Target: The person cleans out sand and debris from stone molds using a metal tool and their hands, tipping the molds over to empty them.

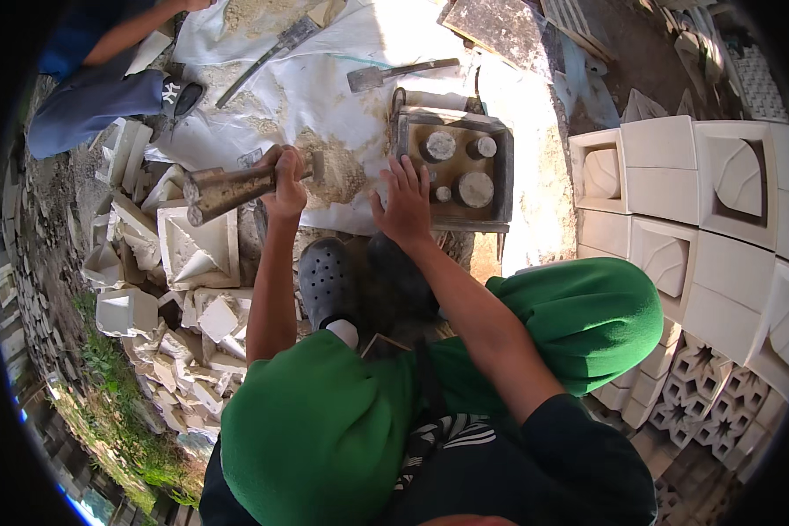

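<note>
My left hand [285, 186] is closed around a thick brown mallet-like tool [232, 190], raised and slanting, its blunt round ends to the left. My right hand [402, 207] lies with fingers spread over the near left edge of a dark rectangular mould frame [504, 188], holding nothing. Inside the frame is a brown surface with several round grey-white discs of different sizes, a large one [476, 189] at the near right. Left of the frame, loose sandy powder [333, 175] lies on a white sheet [342, 74].
A trowel [377, 77] and a long-handled shovel [280, 51] lie on the sheet. Broken pale blocks [199, 245] heap up at left. Moulded blocks [706, 171] are stacked at right. Another person's shoe [182, 98] and leg are at upper left. My feet are close to the frame.
</note>
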Motion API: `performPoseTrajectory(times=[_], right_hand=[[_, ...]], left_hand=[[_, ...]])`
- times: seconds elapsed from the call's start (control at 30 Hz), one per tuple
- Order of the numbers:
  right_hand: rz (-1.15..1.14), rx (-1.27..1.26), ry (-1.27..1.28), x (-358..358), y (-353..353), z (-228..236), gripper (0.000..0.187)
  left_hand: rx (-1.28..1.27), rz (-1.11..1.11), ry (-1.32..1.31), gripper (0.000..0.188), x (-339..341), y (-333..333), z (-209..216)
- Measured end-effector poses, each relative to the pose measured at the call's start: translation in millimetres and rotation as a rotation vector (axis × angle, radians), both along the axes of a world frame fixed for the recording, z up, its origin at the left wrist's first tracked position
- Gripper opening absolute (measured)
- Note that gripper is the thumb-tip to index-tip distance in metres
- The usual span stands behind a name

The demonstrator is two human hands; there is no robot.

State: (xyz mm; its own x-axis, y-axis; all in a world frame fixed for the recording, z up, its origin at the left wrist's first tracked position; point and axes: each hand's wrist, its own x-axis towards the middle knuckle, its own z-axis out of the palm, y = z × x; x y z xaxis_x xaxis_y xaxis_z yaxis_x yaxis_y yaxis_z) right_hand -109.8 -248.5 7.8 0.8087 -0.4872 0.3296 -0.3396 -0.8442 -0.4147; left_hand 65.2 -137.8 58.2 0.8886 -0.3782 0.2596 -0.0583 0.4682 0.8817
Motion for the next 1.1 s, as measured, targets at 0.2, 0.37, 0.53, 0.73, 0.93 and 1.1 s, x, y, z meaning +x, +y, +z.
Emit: performPoseTrajectory(times=[0.2, 0.37, 0.53, 0.73, 0.93, 1.1], right_hand=[[0.006, 0.001, -0.006, -1.0, -1.7, -2.3, 0.037], [-0.004, -0.021, -0.020, -3.6, 3.0, 3.5, 0.036], [0.007, 0.004, 0.010, -3.3, -0.5, -4.7, 0.036], [0.015, -0.017, -0.015, -0.4, 4.6, 4.1, 0.036], [-0.016, -0.044, -0.013, -4.9, -4.6, -0.5, 0.036], [0.004, -0.009, 0.003, -1.8, 7.8, -1.9, 0.035]], left_hand=[[0.161, 0.092, 0.255, 0.032, 30.4, -22.9, 10.6], [0.007, 0.009, 0.061, 0.029, 16.2, -2.9, -18.6], [0.011, 0.126, 0.279, 0.025, 33.3, -12.2, 9.8], [0.036, 0.166, 0.111, 0.026, 21.9, 3.5, -33.9], [-0.009, 0.059, 0.194, 0.028, 26.5, 3.5, 22.3], [0.031, 0.162, 0.165, 0.032, 44.7, -13.2, -7.3]])
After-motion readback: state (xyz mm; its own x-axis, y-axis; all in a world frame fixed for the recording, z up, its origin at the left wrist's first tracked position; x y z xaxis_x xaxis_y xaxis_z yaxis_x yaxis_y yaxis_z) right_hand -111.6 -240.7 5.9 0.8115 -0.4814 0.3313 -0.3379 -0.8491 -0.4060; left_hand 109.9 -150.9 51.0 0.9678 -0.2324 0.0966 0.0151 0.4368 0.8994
